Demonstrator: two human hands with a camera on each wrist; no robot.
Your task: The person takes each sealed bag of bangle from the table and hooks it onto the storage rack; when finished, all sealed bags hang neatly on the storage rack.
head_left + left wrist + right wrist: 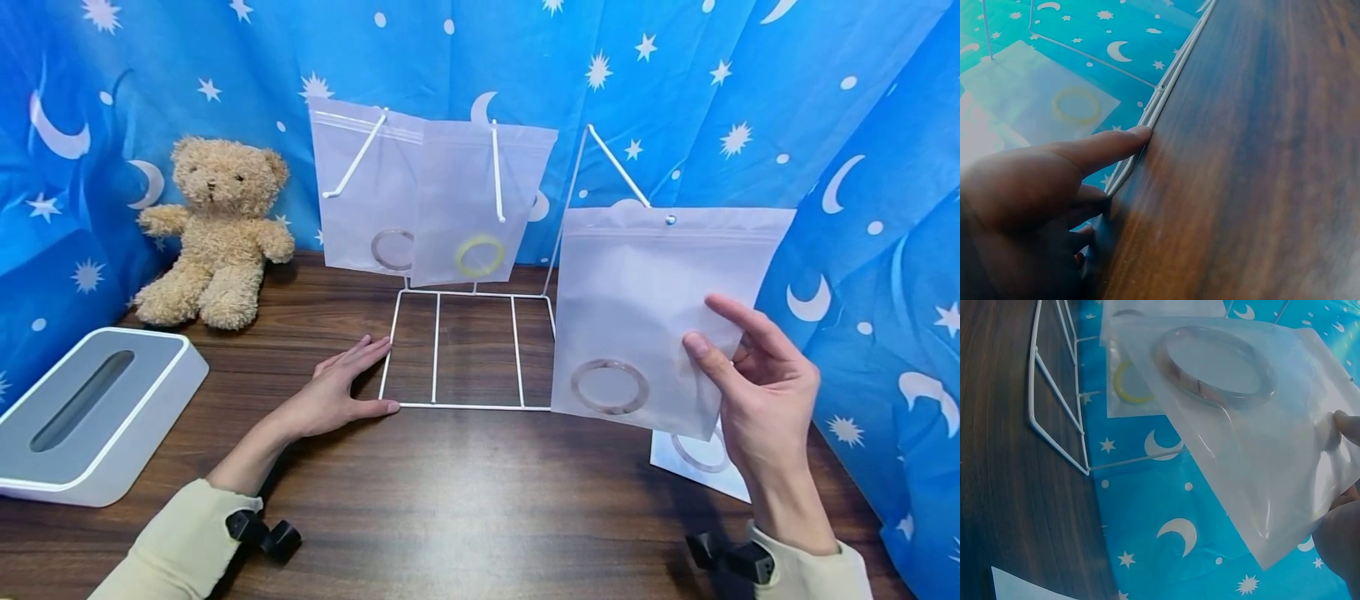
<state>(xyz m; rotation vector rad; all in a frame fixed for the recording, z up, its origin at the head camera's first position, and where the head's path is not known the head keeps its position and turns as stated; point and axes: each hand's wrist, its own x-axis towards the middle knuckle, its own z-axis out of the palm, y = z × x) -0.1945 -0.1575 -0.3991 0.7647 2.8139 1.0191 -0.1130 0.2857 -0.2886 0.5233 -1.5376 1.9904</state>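
My right hand [772, 392] pinches the right edge of a translucent zip bag [637, 300] with a brownish bangle [609, 387] low inside it. The bag's top hole lies close by the tip of the white wire rack's right hook [618, 165]. At the rack's front left corner my left hand [337, 387] rests with fingers extended, thumb on the front bar and fingertips at the side bar. From the other hooks hang two similar bags, one with a pale bangle [390, 249], the other with a yellow bangle [480, 256].
Beneath my right hand, another bag [701, 454] with a bangle lies on the wooden table [480, 500]. A teddy bear [213, 233] sits at the back left, behind a white-and-grey tissue box [105, 417]. Blue star-and-moon cloth [660, 50] hangs behind and on both sides.
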